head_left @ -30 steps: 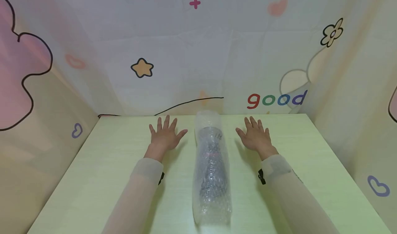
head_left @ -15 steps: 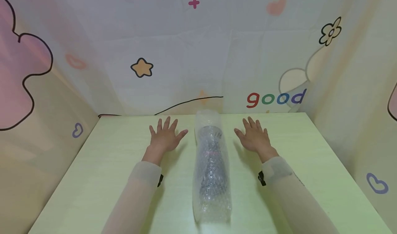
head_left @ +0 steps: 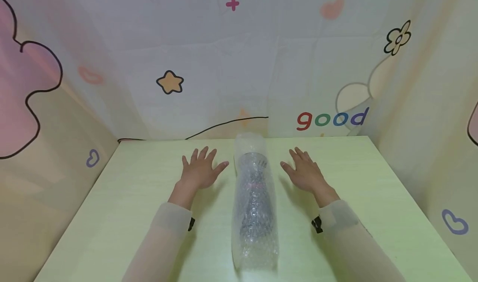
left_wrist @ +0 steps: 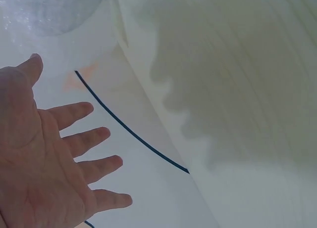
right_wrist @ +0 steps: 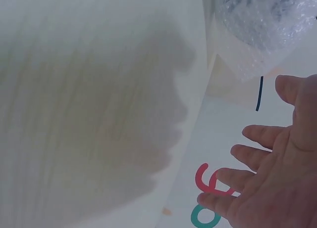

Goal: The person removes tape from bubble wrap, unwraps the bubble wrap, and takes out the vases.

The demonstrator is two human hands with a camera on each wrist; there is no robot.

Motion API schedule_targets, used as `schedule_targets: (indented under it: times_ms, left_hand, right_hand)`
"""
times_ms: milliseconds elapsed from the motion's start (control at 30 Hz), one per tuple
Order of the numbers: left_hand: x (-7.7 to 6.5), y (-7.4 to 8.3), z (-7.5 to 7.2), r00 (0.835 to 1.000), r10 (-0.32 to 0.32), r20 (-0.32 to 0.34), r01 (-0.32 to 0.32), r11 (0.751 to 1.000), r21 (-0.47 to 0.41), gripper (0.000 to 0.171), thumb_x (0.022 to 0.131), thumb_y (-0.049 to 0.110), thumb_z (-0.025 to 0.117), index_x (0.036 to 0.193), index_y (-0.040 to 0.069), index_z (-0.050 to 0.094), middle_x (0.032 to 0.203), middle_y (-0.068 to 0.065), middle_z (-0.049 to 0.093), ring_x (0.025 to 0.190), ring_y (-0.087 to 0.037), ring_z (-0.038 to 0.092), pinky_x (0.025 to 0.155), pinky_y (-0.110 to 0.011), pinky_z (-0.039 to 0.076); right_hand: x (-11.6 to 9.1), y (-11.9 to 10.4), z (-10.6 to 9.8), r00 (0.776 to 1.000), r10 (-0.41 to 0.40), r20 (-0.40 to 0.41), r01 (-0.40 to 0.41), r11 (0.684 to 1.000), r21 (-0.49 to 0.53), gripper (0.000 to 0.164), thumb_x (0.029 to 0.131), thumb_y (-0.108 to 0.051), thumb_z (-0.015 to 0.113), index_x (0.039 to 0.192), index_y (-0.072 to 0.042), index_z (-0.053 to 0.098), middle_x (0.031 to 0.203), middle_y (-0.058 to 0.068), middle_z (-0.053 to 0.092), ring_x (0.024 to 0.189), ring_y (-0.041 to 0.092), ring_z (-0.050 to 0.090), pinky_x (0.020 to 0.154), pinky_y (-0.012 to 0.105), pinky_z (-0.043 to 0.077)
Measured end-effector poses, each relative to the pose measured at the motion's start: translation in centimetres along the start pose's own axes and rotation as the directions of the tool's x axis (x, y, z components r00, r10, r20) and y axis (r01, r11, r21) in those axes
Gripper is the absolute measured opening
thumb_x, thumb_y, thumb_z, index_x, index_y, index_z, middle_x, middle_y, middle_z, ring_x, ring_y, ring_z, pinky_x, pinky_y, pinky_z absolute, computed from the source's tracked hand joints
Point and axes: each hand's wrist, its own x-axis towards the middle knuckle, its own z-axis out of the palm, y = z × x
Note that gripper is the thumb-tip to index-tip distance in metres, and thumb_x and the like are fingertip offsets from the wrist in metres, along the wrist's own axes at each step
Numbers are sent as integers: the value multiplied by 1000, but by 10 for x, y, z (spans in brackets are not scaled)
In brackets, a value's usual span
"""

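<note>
A long dark object in bubble wrap (head_left: 255,207) lies lengthwise on the table, its clear wrap running past both ends. What is inside shows only as a dark, waisted shape. My left hand (head_left: 199,172) hovers to its left, fingers spread, thumb toward the wrap. On the other side my right hand (head_left: 304,174) is held the same way, palm down. Both cast shadows on the tabletop. The left wrist view shows my left palm (left_wrist: 44,154) bare, with part of the wrap (left_wrist: 54,13) at the upper left. In the right wrist view my right hand (right_wrist: 277,163) holds nothing.
The pale wooden table (head_left: 112,224) ends at a printed curtain (head_left: 209,45) behind it. Curtain panels also rise along the left and right sides. A black strap clip (head_left: 317,224) sits at the right sleeve's cuff, and a similar one at the left.
Both hands have drawn back slightly toward the body, and their thumbs have come a little closer to the wrapped object. The object has stayed in place.
</note>
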Motion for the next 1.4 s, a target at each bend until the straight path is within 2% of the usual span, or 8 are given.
schedule_targets:
  times_ms: [133, 433, 567, 700, 800, 867, 1167, 1400]
  left_hand:
    - [-7, 5, 0, 1000, 13, 8, -13, 1000, -12, 83, 102, 74, 31, 165, 21, 27, 173, -11, 19, 160, -46, 12, 121, -75, 3]
    - [-21, 6, 6, 999, 42, -12, -42, 999, -30, 82, 102, 72, 35, 164, 20, 29, 172, -12, 23, 158, -46, 16, 120, -77, 6]
    - [-28, 7, 7, 998, 63, -20, -64, 996, -59, 81, 102, 71, 37, 165, 20, 28, 171, -13, 27, 157, -46, 23, 120, -76, 11]
    - [-33, 12, 4, 993, 112, -27, -113, 990, -88, 81, 103, 69, 40, 165, 20, 26, 167, -15, 35, 149, -46, 39, 118, -71, 27]
    - [-38, 19, 0, 991, 135, -15, -136, 984, -117, 81, 102, 69, 42, 165, 20, 27, 164, -15, 39, 143, -45, 48, 109, -66, 42]
    - [-42, 24, -3, 990, 138, -3, -137, 981, -134, 81, 102, 69, 43, 165, 21, 29, 164, -13, 41, 141, -43, 51, 104, -64, 47]
    - [-54, 38, -9, 987, 158, 18, -154, 978, -137, 78, 102, 67, 46, 165, 25, 28, 161, -12, 45, 136, -38, 57, 103, -60, 49]
    - [-60, 47, -10, 984, 180, 17, -176, 975, -135, 74, 102, 64, 50, 162, 23, 35, 157, -11, 50, 127, -38, 63, 98, -58, 53]
  right_hand:
    - [-6, -1, 5, 1000, -29, -6, 29, 998, 55, 74, 109, -49, 41, 164, -3, 23, 172, 22, 14, 158, 50, 7, 121, 73, 9]
    - [-17, -1, 11, 999, -44, -22, 46, 995, 92, 73, 109, -47, 45, 163, -4, 25, 172, 21, 16, 158, 49, 10, 122, 72, 11]
    - [-23, -2, 11, 998, -55, -8, 55, 993, 105, 74, 108, -49, 47, 163, -5, 25, 172, 21, 17, 157, 49, 13, 121, 74, 11]
    - [-30, -5, 10, 997, -75, -12, 76, 988, 136, 73, 108, -48, 49, 163, -6, 28, 171, 21, 20, 155, 51, 20, 120, 73, 17]
    - [-35, -9, 9, 995, -94, -16, 95, 982, 165, 72, 107, -47, 51, 162, -6, 29, 171, 20, 21, 154, 50, 24, 120, 71, 22]
    - [-37, -12, 8, 994, -107, -16, 108, 977, 181, 72, 107, -47, 51, 162, -6, 29, 171, 19, 22, 155, 48, 24, 121, 69, 23]
    - [-44, -21, 3, 991, -137, 0, 133, 964, 229, 72, 106, -44, 55, 163, -10, 28, 172, 15, 21, 157, 44, 23, 121, 68, 24]
    - [-49, -27, 4, 985, -172, 5, 166, 954, 249, 72, 105, -44, 58, 163, -11, 29, 172, 14, 23, 157, 43, 24, 121, 66, 26]
